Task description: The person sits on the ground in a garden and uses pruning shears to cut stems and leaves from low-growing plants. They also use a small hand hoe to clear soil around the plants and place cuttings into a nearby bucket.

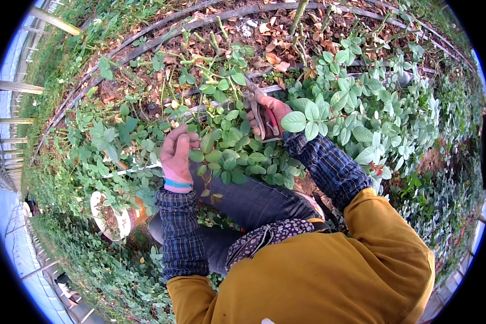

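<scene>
My right hand (272,113), in a pinkish work glove, is closed around pruning shears (261,113) with a red-lined grip. Their blades (251,87) point up and away from me, close beside a leafy green stem. To the left, my left hand (177,152) wears a pink glove with a blue cuff. Its fingers are curled together at the edge of rose-like leaves (222,158); whether they pinch a thin stem is hidden. A leafy shoot (308,115) overlaps my right wrist.
Cut stem stubs (214,42) rise from soil with dry leaves. Black irrigation pipes (162,38) curve across the bed. Dense foliage (372,105) stands at right. A tilted bucket (115,218) lies left of my knees. Greenhouse posts (20,87) line the left edge.
</scene>
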Demonstrator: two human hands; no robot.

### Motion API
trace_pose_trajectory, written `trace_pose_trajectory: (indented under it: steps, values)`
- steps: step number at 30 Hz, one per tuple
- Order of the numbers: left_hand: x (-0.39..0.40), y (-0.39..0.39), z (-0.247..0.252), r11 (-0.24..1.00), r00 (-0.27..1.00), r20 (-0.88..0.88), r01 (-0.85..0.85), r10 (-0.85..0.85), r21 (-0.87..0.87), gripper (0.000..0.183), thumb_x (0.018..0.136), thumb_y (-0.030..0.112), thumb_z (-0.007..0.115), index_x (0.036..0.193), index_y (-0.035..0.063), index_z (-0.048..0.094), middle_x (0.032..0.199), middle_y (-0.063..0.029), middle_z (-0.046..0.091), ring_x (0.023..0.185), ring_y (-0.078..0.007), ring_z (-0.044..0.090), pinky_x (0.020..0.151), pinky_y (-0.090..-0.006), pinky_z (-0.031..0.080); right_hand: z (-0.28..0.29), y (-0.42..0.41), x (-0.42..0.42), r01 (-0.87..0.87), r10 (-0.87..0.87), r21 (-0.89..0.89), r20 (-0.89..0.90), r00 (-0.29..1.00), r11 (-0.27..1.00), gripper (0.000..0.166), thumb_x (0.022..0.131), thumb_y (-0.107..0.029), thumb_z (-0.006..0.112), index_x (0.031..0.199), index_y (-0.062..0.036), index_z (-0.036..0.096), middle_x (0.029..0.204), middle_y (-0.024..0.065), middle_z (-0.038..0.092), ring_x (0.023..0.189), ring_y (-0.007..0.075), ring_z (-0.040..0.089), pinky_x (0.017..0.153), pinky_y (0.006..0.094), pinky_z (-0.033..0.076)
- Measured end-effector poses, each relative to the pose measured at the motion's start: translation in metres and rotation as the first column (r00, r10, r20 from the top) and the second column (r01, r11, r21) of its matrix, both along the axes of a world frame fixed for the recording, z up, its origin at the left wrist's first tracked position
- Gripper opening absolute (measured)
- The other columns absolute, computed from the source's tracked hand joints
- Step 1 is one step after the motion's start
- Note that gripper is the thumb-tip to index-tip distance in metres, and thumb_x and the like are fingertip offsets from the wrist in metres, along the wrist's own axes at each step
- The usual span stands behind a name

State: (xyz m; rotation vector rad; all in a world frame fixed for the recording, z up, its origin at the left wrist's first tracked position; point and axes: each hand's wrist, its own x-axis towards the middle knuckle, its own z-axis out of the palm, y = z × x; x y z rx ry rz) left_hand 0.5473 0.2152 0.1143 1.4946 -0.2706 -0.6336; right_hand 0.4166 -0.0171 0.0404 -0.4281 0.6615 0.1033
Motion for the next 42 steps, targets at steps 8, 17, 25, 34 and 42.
trace_pose_trajectory:
  steps: [8, 17, 25, 34, 42]
  values:
    - [-0.017, -0.038, 0.0, 0.994, 0.999, 0.032, -0.002, -0.002, 0.109, 0.028, 0.088, 0.008, 0.057, 0.114, -0.0004, 0.055, 0.089, -0.0068, 0.063, 0.075, -0.0115, 0.059, 0.062, -0.0241, 0.049, -0.018, 0.009, 0.006, 0.361, -0.363, -0.077, -0.019, 0.932, 0.93, 0.03, 0.09, -0.037, 0.055, 0.101, -0.0096, 0.052, 0.077, 0.0058, 0.06, 0.059, 0.0186, 0.057, 0.053, 0.0346, 0.052]
    - [-0.037, -0.181, -0.042, 0.746, 0.564, 0.557, 0.17, -0.61, 0.644, 0.059, 0.08, 0.016, 0.064, 0.134, 0.0111, 0.042, 0.107, -0.0207, 0.057, 0.093, -0.0333, 0.06, 0.082, -0.0397, 0.049, -0.014, 0.061, -0.036, 0.53, -0.584, -0.253, -0.253, 0.772, 0.81, 0.049, 0.087, -0.052, 0.056, 0.097, -0.0041, 0.057, 0.074, 0.0057, 0.058, 0.056, 0.0186, 0.056, 0.046, 0.0331, 0.047]
    - [-0.026, -0.23, -0.065, 0.532, 0.575, 0.317, 0.252, -0.754, 0.809, 0.064, 0.079, 0.035, 0.063, 0.135, 0.0146, 0.04, 0.119, -0.0289, 0.052, 0.106, -0.042, 0.055, 0.091, -0.0463, 0.046, -0.039, 0.039, 0.01, 0.698, -0.853, -0.59, 0.029, 0.521, 0.406, 0.042, 0.09, -0.042, 0.057, 0.1, -0.0006, 0.056, 0.073, 0.0013, 0.055, 0.064, 0.0112, 0.048, 0.056, 0.0277, 0.04]
    - [-0.019, -0.234, -0.089, 0.624, 0.5, 0.416, 0.381, -0.76, 0.682, 0.057, 0.08, 0.026, 0.061, 0.133, 0.0158, 0.043, 0.122, -0.0278, 0.052, 0.109, -0.0426, 0.053, 0.094, -0.0435, 0.044, -0.064, 0.048, 0.002, 0.663, -0.82, -0.555, -0.062, 0.568, 0.502, 0.031, 0.089, -0.038, 0.061, 0.098, -0.0089, 0.054, 0.078, -0.0017, 0.057, 0.064, 0.008, 0.051, 0.055, 0.022, 0.043]
    - [-0.01, -0.244, -0.087, 0.625, 0.472, 0.419, 0.484, -0.776, 0.613, 0.061, 0.08, 0.041, 0.061, 0.129, 0.0089, 0.046, 0.118, -0.0224, 0.057, 0.109, -0.0382, 0.055, 0.092, -0.0416, 0.044, -0.02, 0.048, 0.018, 0.714, -0.79, -0.339, -0.284, 0.543, 0.613, 0.037, 0.09, -0.037, 0.06, 0.105, -0.0049, 0.054, 0.094, 0.0075, 0.063, 0.076, 0.0173, 0.059, 0.066, 0.0313, 0.05]
